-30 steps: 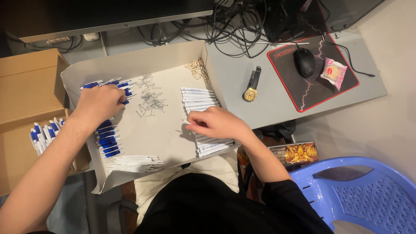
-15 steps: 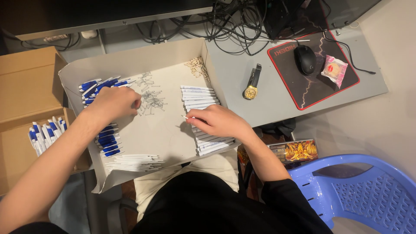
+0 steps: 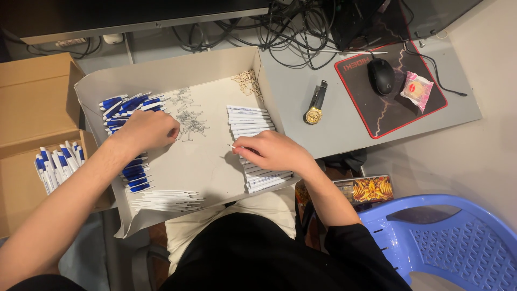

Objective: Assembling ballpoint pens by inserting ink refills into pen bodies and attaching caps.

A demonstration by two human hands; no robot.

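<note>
I'm watching my left hand, curled closed, resting just left of the small springs in the tray; my right hand is pinching one white pen barrel, its long axis pointing left, over the white barrel row.

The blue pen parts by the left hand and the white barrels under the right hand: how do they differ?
The blue pen parts are blue with white ends and lie loosely fanned along the tray's left side; the white barrels are plain white and stacked in a neat parallel column on the right. The left hand rests beside the blue parts; the right hand covers part of the barrels. Both piles lie inside the cardboard tray.
</note>
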